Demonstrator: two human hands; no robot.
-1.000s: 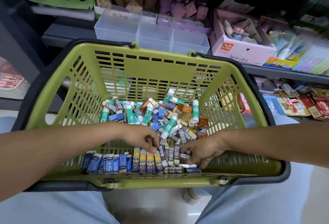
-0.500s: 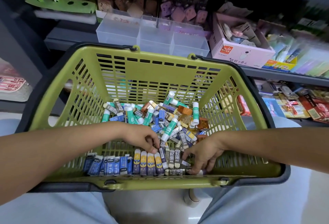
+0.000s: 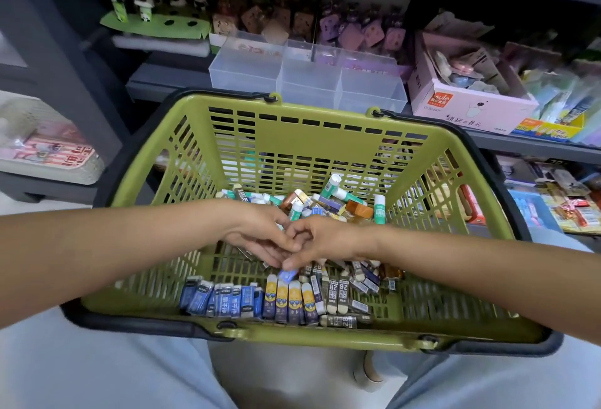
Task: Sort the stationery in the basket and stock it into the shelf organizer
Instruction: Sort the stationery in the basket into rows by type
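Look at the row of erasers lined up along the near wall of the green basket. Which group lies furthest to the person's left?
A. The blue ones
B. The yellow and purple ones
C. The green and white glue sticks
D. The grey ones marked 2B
A: the blue erasers lie at the left end of the row, with the yellow and purple erasers next and the 2B erasers beyond, along the basket's near wall.

Green basket (image 3: 302, 130) holds erasers (image 3: 286, 301), glue sticks (image 3: 379, 208); clear organizer (image 3: 305, 78) behind.
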